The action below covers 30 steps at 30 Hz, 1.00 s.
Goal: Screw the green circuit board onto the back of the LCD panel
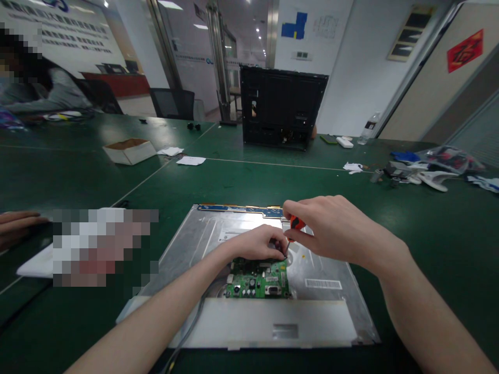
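A metal-backed display panel (pixel 327 311) lies flat on the green table in front of me, with a green circuit board (pixel 253 283) on its middle. My right hand (pixel 325 223) is closed around the red and black handle of a screwdriver (pixel 297 223), whose shaft slants down to the board's upper right corner. My left hand (pixel 261 243) rests at the board's top edge, its fingers bent together beside the screwdriver tip. Whatever those fingers pinch is too small to make out. A blue circuit strip (pixel 237 210) runs along the panel's far edge.
A black monitor housing (pixel 283 109) stands upright at the back. An open cardboard box (pixel 130 151) and white papers (pixel 191 161) lie far left. Plastic bags and parts (pixel 413 171) are at the right, near a bottle (pixel 368 129). Another person's hand (pixel 19 228) is at left.
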### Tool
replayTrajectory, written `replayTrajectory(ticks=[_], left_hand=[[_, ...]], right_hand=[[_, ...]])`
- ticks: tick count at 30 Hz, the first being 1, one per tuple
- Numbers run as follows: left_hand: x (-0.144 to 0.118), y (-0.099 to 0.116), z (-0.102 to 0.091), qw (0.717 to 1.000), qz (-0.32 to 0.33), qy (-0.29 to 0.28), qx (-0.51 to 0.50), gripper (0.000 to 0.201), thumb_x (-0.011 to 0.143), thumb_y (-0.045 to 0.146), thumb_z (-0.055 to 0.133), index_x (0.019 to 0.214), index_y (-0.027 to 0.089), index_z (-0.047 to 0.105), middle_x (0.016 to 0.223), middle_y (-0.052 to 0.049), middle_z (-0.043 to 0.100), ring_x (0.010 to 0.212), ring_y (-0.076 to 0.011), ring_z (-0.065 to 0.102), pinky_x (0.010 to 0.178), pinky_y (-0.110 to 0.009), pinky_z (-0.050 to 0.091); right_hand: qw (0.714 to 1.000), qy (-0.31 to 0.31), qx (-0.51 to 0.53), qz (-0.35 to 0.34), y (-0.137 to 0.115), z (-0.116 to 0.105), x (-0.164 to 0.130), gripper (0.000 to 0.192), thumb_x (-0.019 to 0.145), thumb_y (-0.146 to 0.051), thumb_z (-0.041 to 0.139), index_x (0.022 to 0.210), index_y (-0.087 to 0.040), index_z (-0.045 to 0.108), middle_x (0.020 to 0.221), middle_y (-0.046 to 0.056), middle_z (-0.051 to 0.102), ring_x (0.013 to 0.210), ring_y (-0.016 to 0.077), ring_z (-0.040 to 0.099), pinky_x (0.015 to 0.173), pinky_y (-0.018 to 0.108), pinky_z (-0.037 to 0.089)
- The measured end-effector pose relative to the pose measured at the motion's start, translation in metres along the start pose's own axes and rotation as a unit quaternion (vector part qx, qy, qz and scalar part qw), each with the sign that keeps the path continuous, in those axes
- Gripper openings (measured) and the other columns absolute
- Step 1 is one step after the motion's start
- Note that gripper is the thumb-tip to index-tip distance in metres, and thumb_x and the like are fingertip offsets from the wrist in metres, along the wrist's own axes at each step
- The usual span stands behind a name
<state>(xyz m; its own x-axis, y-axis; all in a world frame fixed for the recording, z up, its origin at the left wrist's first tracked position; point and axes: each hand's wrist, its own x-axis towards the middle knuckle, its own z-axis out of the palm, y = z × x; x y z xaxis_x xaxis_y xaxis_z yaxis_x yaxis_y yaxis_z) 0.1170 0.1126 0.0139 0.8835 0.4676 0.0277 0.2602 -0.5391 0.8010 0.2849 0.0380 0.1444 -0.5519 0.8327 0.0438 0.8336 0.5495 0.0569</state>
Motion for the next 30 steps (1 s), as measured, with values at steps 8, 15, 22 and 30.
replayTrajectory(ticks=[8, 15, 22, 30], left_hand=[[0.0002, -0.0017, -0.0008, 0.999, -0.007, -0.015, -0.031, 0.008, 0.073, 0.007, 0.07, 0.076, 0.014, 0.067, 0.074, 0.001, 0.066, 0.07, -0.0132, 0.059, 0.063, -0.021, 0.043], [0.0006, -0.0043, -0.0007, 0.999, 0.0, -0.011, -0.032, 0.009, 0.072, 0.008, 0.07, 0.077, 0.014, 0.067, 0.074, 0.001, 0.065, 0.072, -0.0144, 0.059, 0.066, -0.022, 0.043], [0.0004, -0.0036, -0.0005, 1.0, 0.006, -0.013, -0.016, 0.009, 0.073, 0.007, 0.069, 0.079, 0.014, 0.068, 0.078, 0.0, 0.066, 0.072, -0.0143, 0.059, 0.064, -0.021, 0.042], [0.0008, -0.0052, 0.0006, 1.0, 0.006, -0.004, -0.017, 0.007, 0.072, 0.011, 0.071, 0.076, 0.016, 0.069, 0.072, 0.002, 0.065, 0.071, -0.0144, 0.06, 0.064, -0.021, 0.043]], right_hand=[[1.0, 0.007, 0.001, -0.017, 0.0003, -0.0013, -0.0006, 0.007, 0.089, -0.029, 0.052, 0.09, -0.022, 0.054, 0.082, 0.0, 0.067, 0.067, 0.0152, 0.059, 0.051, 0.026, 0.022], [1.0, 0.003, 0.005, -0.007, 0.0001, -0.0012, -0.0003, 0.009, 0.09, -0.03, 0.052, 0.091, -0.022, 0.056, 0.082, 0.001, 0.068, 0.067, 0.0153, 0.059, 0.052, 0.026, 0.023], [1.0, 0.0, -0.013, -0.008, 0.0006, -0.001, 0.0001, 0.013, 0.091, -0.032, 0.05, 0.086, -0.022, 0.058, 0.076, 0.001, 0.067, 0.063, 0.0152, 0.058, 0.05, 0.027, 0.02], [1.0, 0.005, 0.023, -0.019, -0.0002, -0.0002, -0.0018, 0.012, 0.089, -0.033, 0.052, 0.094, -0.022, 0.052, 0.082, 0.001, 0.067, 0.066, 0.0153, 0.059, 0.052, 0.026, 0.023]])
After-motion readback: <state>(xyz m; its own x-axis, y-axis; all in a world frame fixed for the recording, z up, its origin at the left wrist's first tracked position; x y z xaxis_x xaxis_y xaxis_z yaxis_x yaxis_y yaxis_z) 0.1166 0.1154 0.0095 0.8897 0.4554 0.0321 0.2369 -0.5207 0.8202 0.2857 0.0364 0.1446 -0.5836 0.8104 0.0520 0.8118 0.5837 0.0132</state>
